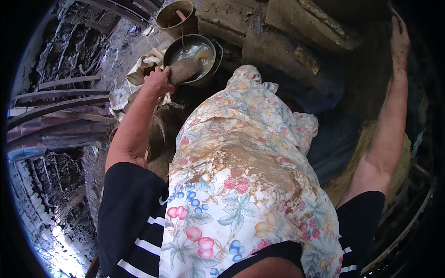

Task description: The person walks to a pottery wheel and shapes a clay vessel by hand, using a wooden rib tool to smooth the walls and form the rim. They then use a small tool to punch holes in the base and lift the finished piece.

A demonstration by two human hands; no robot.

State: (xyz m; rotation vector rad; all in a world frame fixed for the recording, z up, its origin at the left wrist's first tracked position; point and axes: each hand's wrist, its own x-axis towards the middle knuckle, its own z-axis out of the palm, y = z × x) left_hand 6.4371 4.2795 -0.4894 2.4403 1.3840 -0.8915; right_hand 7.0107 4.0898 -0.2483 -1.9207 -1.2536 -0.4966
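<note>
At the upper left my left hand [159, 82] is closed on the near end of a smooth brown oblong piece [184, 70]. Its kind I cannot make out. The piece reaches over the rim of a dark bucket [218, 67] into cloudy water [187, 52], where a pale lump [204, 55] also shows. Far to the right, my right arm is stretched out, and my right hand [400, 41] lies with straight fingers along a dark, mud-coloured surface. Whether it presses on that surface is hard to tell. Nothing shows in it.
A second, brown bucket [175, 23] with a stick in it stands behind the first. A crumpled pale sack [134, 81] lies beside my left forearm. Clay-smeared boards or slabs [301, 28] fill the far side. Curved wooden strips [65, 102] lie at the left. A muddy floral apron [250, 176] covers my lap.
</note>
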